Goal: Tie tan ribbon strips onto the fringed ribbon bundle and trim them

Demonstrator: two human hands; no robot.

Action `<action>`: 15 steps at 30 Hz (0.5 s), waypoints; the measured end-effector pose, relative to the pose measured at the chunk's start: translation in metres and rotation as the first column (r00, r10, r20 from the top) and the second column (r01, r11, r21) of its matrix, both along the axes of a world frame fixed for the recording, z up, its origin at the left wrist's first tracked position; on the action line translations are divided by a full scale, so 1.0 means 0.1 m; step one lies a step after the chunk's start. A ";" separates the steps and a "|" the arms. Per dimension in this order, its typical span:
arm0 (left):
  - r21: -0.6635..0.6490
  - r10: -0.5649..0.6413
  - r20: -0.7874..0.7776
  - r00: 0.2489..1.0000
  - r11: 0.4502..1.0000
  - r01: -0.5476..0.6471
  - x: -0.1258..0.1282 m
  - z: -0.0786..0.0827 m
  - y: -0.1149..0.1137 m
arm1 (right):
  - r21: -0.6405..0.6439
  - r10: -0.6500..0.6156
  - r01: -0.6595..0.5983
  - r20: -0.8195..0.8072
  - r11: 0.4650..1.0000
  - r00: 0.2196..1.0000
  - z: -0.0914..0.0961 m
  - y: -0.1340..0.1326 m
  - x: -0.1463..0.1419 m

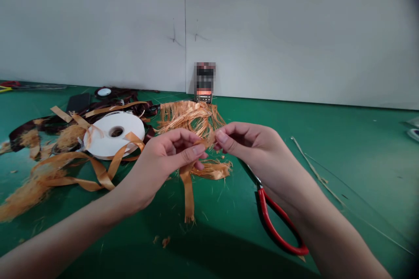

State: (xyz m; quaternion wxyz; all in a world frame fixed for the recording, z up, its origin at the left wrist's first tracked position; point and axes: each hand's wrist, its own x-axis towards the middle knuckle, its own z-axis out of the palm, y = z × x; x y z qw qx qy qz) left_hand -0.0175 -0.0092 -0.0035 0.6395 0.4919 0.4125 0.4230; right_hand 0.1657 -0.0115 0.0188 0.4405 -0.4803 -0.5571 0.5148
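Observation:
My left hand (175, 152) pinches a strip of orange ribbon (189, 196), whose frayed lower end hangs down below the fingers. Facing it, my right hand (248, 139) is closed in a pinch at the other end of the same ribbon, close to the left fingertips. Behind both hands lies a pile of fringed orange ribbon pieces (186, 113). Another frayed piece (214, 170) rests on the table just under the fingers. Red-handled scissors (278, 226) lie beneath my right wrist, with their blades partly hidden by the hand.
A white spool (131, 126) sits at left among loose orange ribbon (98, 170), dark ribbon (24, 128) and fluffy thread (29, 192). A phone-like device (204, 83) leans on the white wall (278, 30). Pale string (317, 172) lies at right on the green table (360, 148).

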 end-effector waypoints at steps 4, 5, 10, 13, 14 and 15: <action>-0.008 0.071 0.010 0.997 0.997 -0.070 0.02 0.01 0.00 | -0.002 -0.059 0.059 -0.068 0.998 0.996 0.02 -0.01 -0.01; -0.010 0.082 0.007 0.997 0.997 -0.082 0.03 0.01 0.00 | -0.018 -0.069 0.067 -0.092 0.998 0.993 0.03 -0.01 -0.01; -0.013 0.089 0.000 0.996 0.996 -0.089 0.05 0.03 0.01 | -0.114 -0.056 0.038 -0.159 0.993 0.986 0.07 0.00 -0.05; -0.021 0.075 -0.004 0.997 0.997 -0.075 0.05 0.02 0.00 | -0.114 -0.066 0.047 -0.174 0.992 0.983 0.07 0.00 -0.06; -0.024 0.075 -0.005 0.997 0.997 -0.075 0.05 0.02 0.00 | -0.111 -0.074 0.056 -0.169 0.992 0.983 0.07 0.00 -0.06; -0.025 0.076 -0.001 0.997 0.997 -0.076 0.04 0.02 0.00 | -0.109 -0.083 0.066 -0.161 0.992 0.983 0.07 0.00 -0.06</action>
